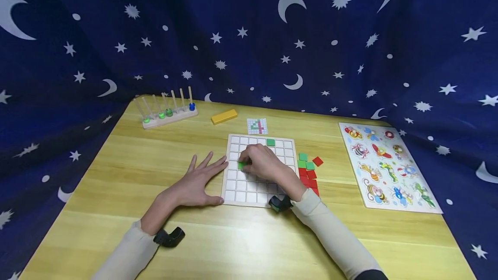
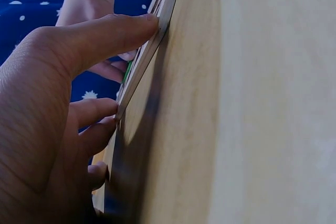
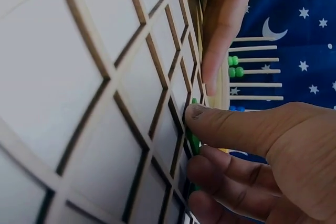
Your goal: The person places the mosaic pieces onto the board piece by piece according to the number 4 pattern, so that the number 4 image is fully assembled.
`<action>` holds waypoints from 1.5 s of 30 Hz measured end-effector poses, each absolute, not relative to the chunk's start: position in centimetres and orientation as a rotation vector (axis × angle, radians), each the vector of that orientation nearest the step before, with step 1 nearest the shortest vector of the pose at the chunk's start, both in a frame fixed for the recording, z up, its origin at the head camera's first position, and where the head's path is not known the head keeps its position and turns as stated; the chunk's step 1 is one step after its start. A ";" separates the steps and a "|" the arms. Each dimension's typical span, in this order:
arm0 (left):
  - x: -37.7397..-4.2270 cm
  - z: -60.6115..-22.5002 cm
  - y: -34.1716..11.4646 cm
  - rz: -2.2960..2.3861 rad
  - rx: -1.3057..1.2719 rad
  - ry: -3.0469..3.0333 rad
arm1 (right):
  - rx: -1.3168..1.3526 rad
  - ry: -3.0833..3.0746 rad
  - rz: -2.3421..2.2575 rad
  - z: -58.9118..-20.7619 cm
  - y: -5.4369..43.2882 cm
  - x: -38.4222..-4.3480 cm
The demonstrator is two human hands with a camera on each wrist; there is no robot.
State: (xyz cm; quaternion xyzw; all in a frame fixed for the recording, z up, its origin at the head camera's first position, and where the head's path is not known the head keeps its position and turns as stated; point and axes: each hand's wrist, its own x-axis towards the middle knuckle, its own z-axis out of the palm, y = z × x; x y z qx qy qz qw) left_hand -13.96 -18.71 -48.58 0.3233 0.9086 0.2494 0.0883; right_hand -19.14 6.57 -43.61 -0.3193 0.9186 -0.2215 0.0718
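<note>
A white grid board (image 1: 230, 195) with square cells lies on the table. My right hand (image 1: 265, 162) is over its left-middle part and pinches a green square tile (image 1: 241, 165) at the cells. From the right wrist, the thumb (image 3: 231, 127) and fingers are seen at that tile, which they partly cover. Another green tile (image 1: 270, 142) sits in the board's top row. Spread out flat on the table, my left hand (image 1: 192, 187) touches the board's left edge with thumb and fingertips; its thumb (image 2: 118, 38) shows against the rim in the left wrist view.
Loose green tiles (image 1: 302, 157) and red tiles (image 1: 303, 172) lie right of the board. Behind it are a pattern card (image 1: 257, 126) showing a green and red figure and a yellow block (image 1: 224, 116). A pegged bead stand (image 1: 171, 118) stands back left; an insect puzzle board (image 1: 389, 172) lies right.
</note>
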 end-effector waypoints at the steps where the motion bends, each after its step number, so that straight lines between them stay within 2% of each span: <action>1: -14.0 -48.5 -18.7 0.742 0.966 2.703 | -0.966 2.765 -0.668 -43.6 6.6 -19.1; 29: -14.1 -48.5 -18.7 0.743 0.972 2.712 | -0.986 2.791 -0.653 -43.5 7.1 -18.7; 38: -14.3 -48.6 -18.3 0.746 1.002 2.698 | -0.888 2.888 -0.725 -41.0 11.1 -19.8; 45: -14.1 -48.4 -18.7 0.748 0.981 2.705 | -0.773 2.971 -0.665 -40.5 15.4 -20.5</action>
